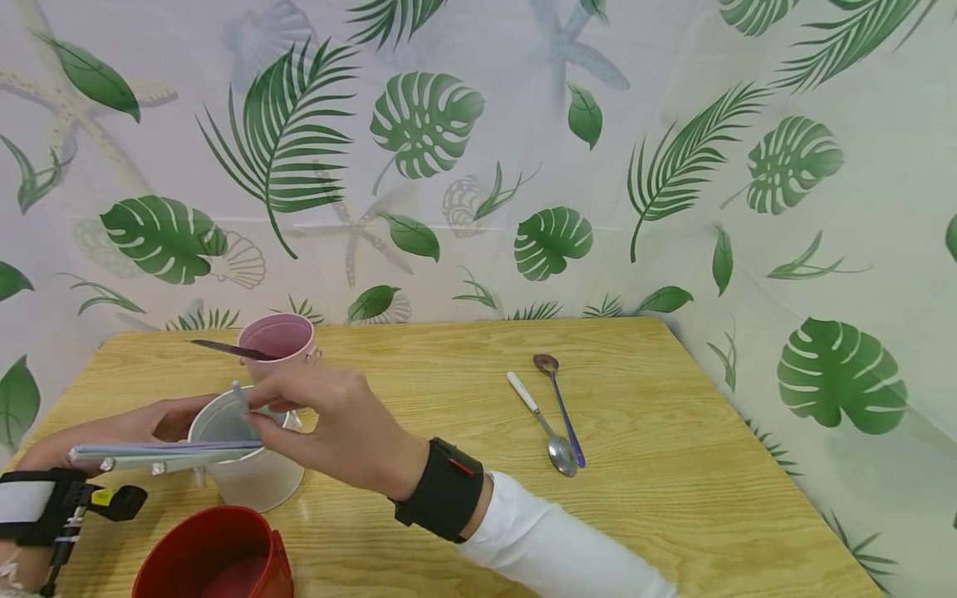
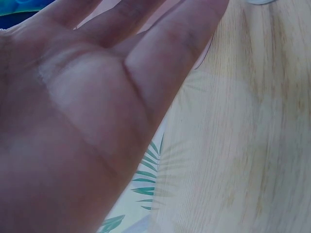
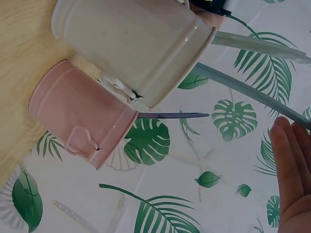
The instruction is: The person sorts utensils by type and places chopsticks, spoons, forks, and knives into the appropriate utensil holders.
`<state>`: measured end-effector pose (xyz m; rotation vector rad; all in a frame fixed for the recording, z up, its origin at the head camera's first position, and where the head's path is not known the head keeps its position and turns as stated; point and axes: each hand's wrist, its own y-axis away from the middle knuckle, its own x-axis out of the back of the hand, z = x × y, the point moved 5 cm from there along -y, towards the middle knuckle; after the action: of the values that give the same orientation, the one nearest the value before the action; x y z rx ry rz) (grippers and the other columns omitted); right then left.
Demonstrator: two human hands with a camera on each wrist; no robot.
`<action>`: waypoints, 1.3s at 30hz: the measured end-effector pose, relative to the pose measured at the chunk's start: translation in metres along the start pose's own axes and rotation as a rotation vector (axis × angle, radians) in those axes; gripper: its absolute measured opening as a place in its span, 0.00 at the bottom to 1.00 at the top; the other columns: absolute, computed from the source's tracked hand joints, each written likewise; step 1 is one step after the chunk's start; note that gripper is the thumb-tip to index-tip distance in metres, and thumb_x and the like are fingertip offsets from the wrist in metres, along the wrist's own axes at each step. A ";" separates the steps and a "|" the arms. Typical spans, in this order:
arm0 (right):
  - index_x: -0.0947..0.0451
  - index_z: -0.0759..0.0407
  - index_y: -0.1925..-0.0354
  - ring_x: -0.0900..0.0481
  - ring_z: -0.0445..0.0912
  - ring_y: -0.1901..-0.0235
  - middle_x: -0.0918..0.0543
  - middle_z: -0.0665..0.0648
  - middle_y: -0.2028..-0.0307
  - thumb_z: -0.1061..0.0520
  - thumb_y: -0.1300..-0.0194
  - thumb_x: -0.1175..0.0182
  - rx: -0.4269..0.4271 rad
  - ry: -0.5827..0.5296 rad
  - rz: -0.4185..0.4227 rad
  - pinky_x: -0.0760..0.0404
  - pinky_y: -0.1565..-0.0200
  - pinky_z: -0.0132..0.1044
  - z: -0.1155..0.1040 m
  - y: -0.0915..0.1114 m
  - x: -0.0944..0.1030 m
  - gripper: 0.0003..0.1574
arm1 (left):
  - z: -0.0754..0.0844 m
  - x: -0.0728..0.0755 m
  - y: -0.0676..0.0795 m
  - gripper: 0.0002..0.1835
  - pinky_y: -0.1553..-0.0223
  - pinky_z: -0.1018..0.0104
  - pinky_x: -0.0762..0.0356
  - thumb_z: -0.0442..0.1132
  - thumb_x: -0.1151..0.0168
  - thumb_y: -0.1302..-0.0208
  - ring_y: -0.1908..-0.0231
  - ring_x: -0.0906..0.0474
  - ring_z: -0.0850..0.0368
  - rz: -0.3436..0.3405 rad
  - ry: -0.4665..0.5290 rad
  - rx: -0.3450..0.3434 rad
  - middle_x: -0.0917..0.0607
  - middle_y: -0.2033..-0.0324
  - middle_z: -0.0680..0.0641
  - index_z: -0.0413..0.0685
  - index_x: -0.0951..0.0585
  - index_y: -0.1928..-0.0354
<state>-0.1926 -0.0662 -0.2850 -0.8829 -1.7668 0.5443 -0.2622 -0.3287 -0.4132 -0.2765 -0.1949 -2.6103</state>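
My right hand (image 1: pixel 329 423) pinches the upper end of a slim pale blue-grey stick (image 3: pixel 248 92) between thumb and fingertips. The stick stands in the white bucket (image 1: pixel 257 477), leaning out over its rim. Several pale blue, green and lilac sticks (image 1: pixel 164 454) slant out of the same bucket toward the left. At the bucket's left side is my left hand (image 1: pixel 134 425), its fingers reaching to the bucket and partly hidden behind the sticks. In the left wrist view, the fingers (image 2: pixel 160 58) extend nearly straight.
Behind the white bucket stands a pink bucket (image 1: pixel 278 332) with a dark knife-like piece (image 1: pixel 228 349) in it. A red bucket (image 1: pixel 213 561) is at the front left. A white-handled spoon (image 1: pixel 540 423) and a purple-blue spoon (image 1: pixel 562 407) lie farther right on the wooden table (image 1: pixel 673 498).
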 end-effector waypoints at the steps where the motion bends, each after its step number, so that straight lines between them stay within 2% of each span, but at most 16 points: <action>1: 0.16 0.65 0.54 0.15 0.36 0.58 0.11 0.56 0.57 0.66 0.36 0.29 0.000 0.020 -0.014 0.24 0.47 0.20 0.001 0.000 -0.002 0.12 | 0.000 0.000 0.000 0.41 0.39 0.66 0.26 0.41 0.39 0.28 0.31 0.31 0.66 -0.001 -0.002 -0.001 0.31 0.27 0.65 0.76 0.44 0.20; 4: 0.15 0.64 0.53 0.16 0.35 0.58 0.11 0.54 0.58 0.65 0.35 0.30 0.010 0.077 -0.052 0.25 0.47 0.19 0.002 0.001 -0.008 0.11 | 0.001 0.000 0.000 0.40 0.40 0.67 0.25 0.38 0.38 0.29 0.33 0.30 0.68 0.024 -0.010 0.027 0.29 0.29 0.66 0.79 0.42 0.22; 7: 0.14 0.63 0.52 0.16 0.35 0.58 0.11 0.53 0.58 0.63 0.34 0.30 0.021 0.126 -0.092 0.27 0.46 0.17 0.004 0.000 -0.014 0.11 | -0.001 0.002 0.002 0.39 0.42 0.68 0.24 0.34 0.39 0.29 0.36 0.27 0.70 0.075 -0.027 0.086 0.26 0.33 0.68 0.82 0.38 0.26; 11: 0.15 0.63 0.52 0.16 0.36 0.57 0.11 0.52 0.57 0.64 0.34 0.30 0.018 0.114 -0.128 0.28 0.45 0.17 0.009 -0.001 -0.021 0.12 | -0.004 0.003 0.005 0.38 0.43 0.69 0.23 0.33 0.40 0.29 0.39 0.27 0.73 0.111 -0.050 0.141 0.25 0.36 0.70 0.85 0.37 0.30; 17: 0.15 0.64 0.53 0.16 0.41 0.57 0.12 0.55 0.57 0.66 0.36 0.29 0.007 0.057 -0.150 0.28 0.44 0.19 0.017 0.001 -0.031 0.12 | -0.002 0.002 0.004 0.39 0.43 0.69 0.23 0.35 0.38 0.30 0.39 0.26 0.70 0.092 -0.067 0.125 0.24 0.36 0.68 0.86 0.38 0.29; 24: 0.16 0.61 0.50 0.17 0.41 0.54 0.12 0.53 0.54 0.63 0.32 0.32 -0.008 0.127 -0.228 0.30 0.42 0.18 0.022 0.000 -0.037 0.12 | 0.002 0.001 0.000 0.38 0.45 0.60 0.19 0.36 0.38 0.29 0.40 0.21 0.60 0.070 -0.039 0.064 0.22 0.35 0.64 0.85 0.37 0.27; 32: 0.15 0.55 0.46 0.20 0.31 0.52 0.12 0.46 0.52 0.56 0.27 0.35 -0.050 0.251 -0.332 0.35 0.41 0.15 0.025 -0.001 -0.046 0.13 | 0.003 0.003 0.001 0.39 0.42 0.66 0.23 0.39 0.37 0.30 0.37 0.26 0.66 0.096 -0.065 0.092 0.25 0.33 0.67 0.86 0.39 0.27; 39: 0.15 0.54 0.46 0.21 0.31 0.52 0.13 0.45 0.53 0.55 0.28 0.34 -0.055 0.245 -0.362 0.37 0.41 0.14 0.027 -0.001 -0.053 0.13 | 0.003 0.000 0.001 0.39 0.41 0.64 0.23 0.38 0.38 0.30 0.35 0.27 0.65 0.058 -0.026 0.048 0.26 0.31 0.65 0.82 0.39 0.24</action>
<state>-0.2076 -0.1064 -0.3256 -0.6167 -1.6698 0.1452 -0.2616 -0.3294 -0.4104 -0.2946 -0.2547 -2.5419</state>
